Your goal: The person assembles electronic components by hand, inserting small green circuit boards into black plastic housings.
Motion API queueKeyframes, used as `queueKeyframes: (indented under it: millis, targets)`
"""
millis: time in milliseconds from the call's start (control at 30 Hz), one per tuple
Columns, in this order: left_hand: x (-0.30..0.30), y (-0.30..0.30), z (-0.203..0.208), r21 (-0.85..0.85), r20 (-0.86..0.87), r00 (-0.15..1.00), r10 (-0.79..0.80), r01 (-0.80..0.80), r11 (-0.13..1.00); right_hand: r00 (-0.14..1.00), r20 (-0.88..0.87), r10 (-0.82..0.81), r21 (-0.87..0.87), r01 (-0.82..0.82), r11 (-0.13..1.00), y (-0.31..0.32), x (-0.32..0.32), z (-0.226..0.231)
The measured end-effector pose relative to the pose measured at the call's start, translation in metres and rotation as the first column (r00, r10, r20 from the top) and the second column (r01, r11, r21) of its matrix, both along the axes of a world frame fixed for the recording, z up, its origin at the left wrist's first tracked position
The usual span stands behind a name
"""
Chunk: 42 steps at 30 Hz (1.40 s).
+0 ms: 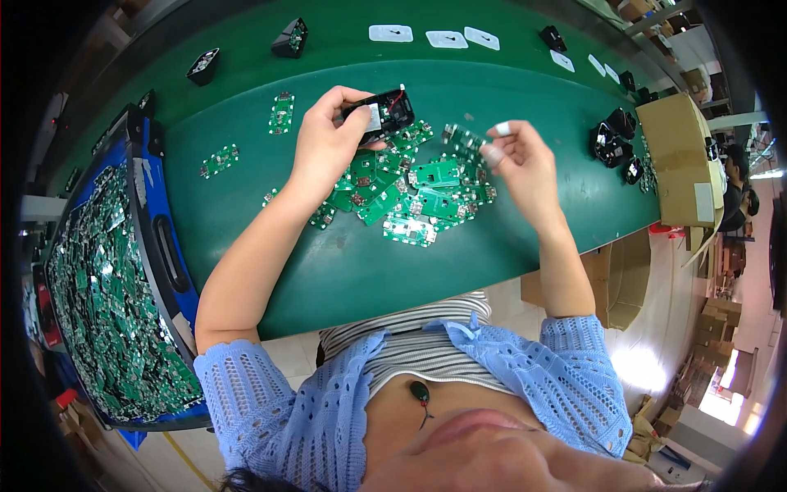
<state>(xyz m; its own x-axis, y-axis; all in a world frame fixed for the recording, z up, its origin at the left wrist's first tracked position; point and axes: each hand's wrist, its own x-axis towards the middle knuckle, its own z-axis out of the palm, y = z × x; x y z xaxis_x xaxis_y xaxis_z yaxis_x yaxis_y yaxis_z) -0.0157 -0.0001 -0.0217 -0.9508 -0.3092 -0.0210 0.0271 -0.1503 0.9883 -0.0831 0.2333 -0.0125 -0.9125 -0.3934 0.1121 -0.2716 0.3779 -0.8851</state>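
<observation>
My left hand (pixel 332 135) is closed round a black plastic housing (pixel 399 113), open side up, with a silvery block and a thin red wire in it. A small white connector stands up at its far edge. To the right, my right hand (pixel 520 160) pinches a small green circuit board (pixel 464 138) by its right end; board and fingertips are slightly blurred. White tape wraps one finger. Below and between the hands lies a loose pile of green circuit boards (pixel 434 174). Two more boards, one upright (pixel 281 113) and one slanted (pixel 220 161), lie left of my left hand.
A blue bin (pixel 164 238) full of circuit boards stands at the left. Black housings (pixel 611 143) and a cardboard box (pixel 676 164) sit at the right end of the green table (pixel 344 283). White cards (pixel 447 39) and black housings (pixel 291 38) line the far side.
</observation>
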Motion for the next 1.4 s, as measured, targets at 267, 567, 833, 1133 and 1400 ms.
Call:
queueKeyframes:
  millis: [267,567,833,1133,1400]
  targets:
    - [0.005,0.003,0.000,0.004,-0.047,0.999,-0.017,0.018,1.000,0.910,0.239,0.339,-0.612,-0.130,0.780,-0.054,0.013,0.036]
    - [0.008,0.008,0.008,-0.002,-0.102,0.995,-0.020,0.020,1.000,0.907,0.302,0.295,-0.612,-0.053,0.789,-0.063,0.008,0.029]
    - [0.008,0.011,0.011,0.101,-0.098,0.994,0.040,-0.030,0.994,0.886,0.373,0.275,-0.578,-0.010,0.816,-0.066,0.008,0.016]
    - [0.012,0.014,0.010,-0.034,0.019,0.999,-0.028,0.029,0.999,0.958,-0.280,0.066,-0.233,-0.135,0.963,-0.075,0.018,0.010]
    - [0.021,0.024,0.024,-0.066,-0.013,1.000,-0.022,0.021,0.998,0.785,-0.613,0.087,-0.105,-0.191,0.976,-0.080,0.012,0.016]
